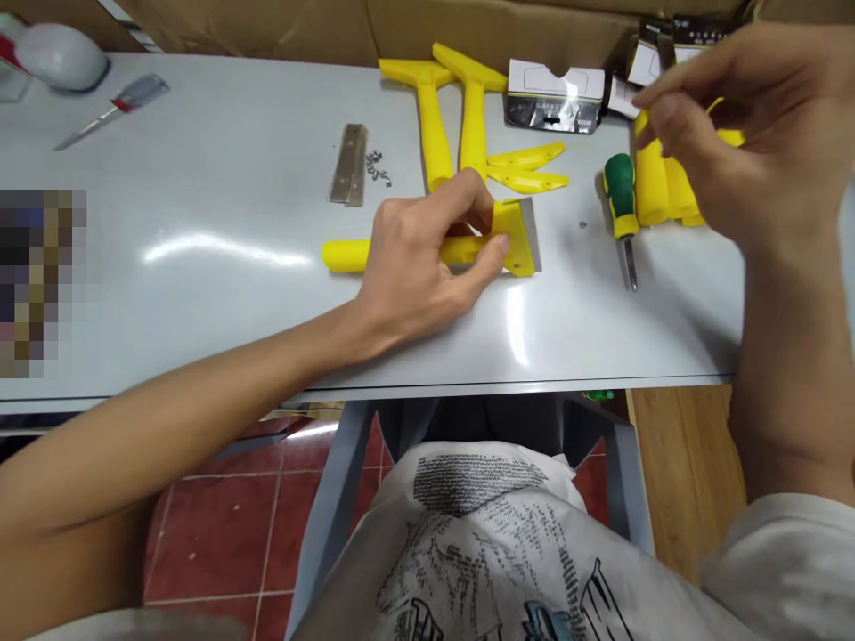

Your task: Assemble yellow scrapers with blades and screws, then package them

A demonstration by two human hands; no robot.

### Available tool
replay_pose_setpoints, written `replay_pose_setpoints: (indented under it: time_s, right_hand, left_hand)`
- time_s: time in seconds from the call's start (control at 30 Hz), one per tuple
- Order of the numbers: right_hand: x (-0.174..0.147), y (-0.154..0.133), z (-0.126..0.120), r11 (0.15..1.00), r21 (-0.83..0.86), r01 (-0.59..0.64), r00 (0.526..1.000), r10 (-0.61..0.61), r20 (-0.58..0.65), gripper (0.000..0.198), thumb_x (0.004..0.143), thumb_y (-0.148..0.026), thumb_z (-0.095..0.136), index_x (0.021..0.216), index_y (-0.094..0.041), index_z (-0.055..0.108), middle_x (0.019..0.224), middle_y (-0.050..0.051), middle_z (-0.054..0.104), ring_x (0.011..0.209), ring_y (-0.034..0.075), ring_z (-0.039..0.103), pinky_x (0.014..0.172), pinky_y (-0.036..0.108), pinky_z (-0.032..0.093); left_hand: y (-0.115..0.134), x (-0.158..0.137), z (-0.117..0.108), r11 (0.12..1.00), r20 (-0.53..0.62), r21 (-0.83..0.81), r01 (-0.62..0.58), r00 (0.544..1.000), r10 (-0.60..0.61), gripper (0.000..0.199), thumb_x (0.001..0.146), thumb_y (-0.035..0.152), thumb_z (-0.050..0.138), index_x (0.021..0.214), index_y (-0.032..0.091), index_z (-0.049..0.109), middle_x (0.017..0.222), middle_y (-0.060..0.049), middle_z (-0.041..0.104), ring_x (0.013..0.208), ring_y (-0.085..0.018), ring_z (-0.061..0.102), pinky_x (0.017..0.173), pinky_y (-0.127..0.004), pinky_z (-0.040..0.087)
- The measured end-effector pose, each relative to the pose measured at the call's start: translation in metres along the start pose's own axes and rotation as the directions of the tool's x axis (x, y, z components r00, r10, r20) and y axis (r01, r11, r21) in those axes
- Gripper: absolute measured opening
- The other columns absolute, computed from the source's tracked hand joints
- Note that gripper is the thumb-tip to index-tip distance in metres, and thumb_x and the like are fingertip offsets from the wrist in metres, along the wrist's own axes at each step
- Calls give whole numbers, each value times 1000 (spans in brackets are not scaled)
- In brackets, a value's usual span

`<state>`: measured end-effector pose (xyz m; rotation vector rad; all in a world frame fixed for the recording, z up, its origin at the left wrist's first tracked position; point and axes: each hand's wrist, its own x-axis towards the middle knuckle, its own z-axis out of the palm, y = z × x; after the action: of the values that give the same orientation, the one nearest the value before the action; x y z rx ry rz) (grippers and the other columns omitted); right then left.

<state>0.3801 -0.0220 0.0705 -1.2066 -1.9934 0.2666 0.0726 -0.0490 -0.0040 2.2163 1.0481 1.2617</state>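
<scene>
One smooth white rounded object [61,57] sits at the far left on the glossy white tabletop [247,196], and I can't make out what it is. Near it lies a screwdriver with a clear, red-collared handle [139,93], tip toward the front left. Further along are some flat, brownish-grey metal blades [348,167], overlapping, with a small cluster of silvery screws [375,163] just beside them.

Next comes the person's left hand [420,254], curled around a yellow plastic scraper with a broad head [516,245]; the tool lies sideways near the table's front edge, thin grey blade [533,233] facing right. Behind that hand, two yellow T-shaped plastic handles [473,116] lie with their heads overlapping, and two slim yellow plastic strips [531,182] rest to their right, in front of a black-and-white package [554,98].

A lone small screw [583,224] lies left of a green-and-yellow-handled screwdriver [621,191], beside some yellow cylindrical pieces [651,178]. Over these hangs the right hand [775,142], half curled, thumb close to the forefinger; I can't tell whether it pinches anything.
</scene>
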Motion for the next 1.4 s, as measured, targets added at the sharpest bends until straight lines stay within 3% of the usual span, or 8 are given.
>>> replay_pose_setpoints:
  time_s: [0.1,0.23,0.4,0.57,0.67,0.87,1.13,1.4]
  right_hand:
    - [2,8,-14,952,-307,-6,983,62,173,28,111,-43,74,119,-27,95,111,9,89,99,30,78,103,52,64]
    - [-2,-2,0,880,-474,41,914,159,374,19,104,-29,76,113,-25,93,124,14,88,126,42,80,124,66,63]
    - [-1,-1,24,831,-552,67,855,237,461,26,108,-34,62,97,-34,86,119,14,84,139,44,69,115,64,63]
    - [1,-2,27,909,-411,72,852,158,500,34,109,-40,54,105,-31,87,118,21,83,136,44,68,116,64,58]
    - [-3,-18,24,961,-247,122,867,18,499,34,113,-44,56,112,-30,87,121,15,87,127,36,75,125,58,59]
    - [-16,-36,22,978,83,193,792,-206,575,35,121,-52,57,112,-39,89,117,4,90,118,28,81,114,49,68]
    - [-25,-29,24,954,176,241,776,-299,556,34,124,-50,62,109,-36,89,115,2,87,110,23,82,108,44,70]
    - [-26,-30,21,946,201,253,799,-322,508,29,122,-53,66,111,-45,92,115,1,88,112,23,85,109,43,72]
  left_hand:
    - [-9,0,3,992,19,2,-128,992,128,25,113,50,77,104,28,70,92,-2,81,79,-21,74,78,-39,65]
    - [-15,0,4,973,76,-56,-223,971,227,18,117,41,72,108,26,71,100,-5,84,83,-22,79,82,-37,66]
    - [-13,-6,1,952,101,8,-305,948,302,14,119,40,67,112,29,73,95,-5,83,77,-23,77,74,-40,64]
    - [-14,-11,5,903,130,21,-429,897,423,8,115,32,71,120,34,77,95,-5,85,84,-26,83,72,-43,67]
    - [-20,-13,12,864,104,-35,-503,858,503,19,109,27,76,127,33,75,107,-5,89,92,-26,87,79,-43,71]
    - [-34,-16,16,864,223,-26,-503,840,495,21,117,48,70,110,30,78,112,-10,90,102,-28,88,85,-47,73]
    - [-30,-12,7,885,310,-76,-459,833,459,32,120,56,68,105,30,77,117,-11,90,106,-29,87,88,-49,73]
    - [-29,-14,10,854,171,-140,-501,837,519,9,113,39,81,114,32,75,115,-8,89,100,-28,88,91,-48,72]
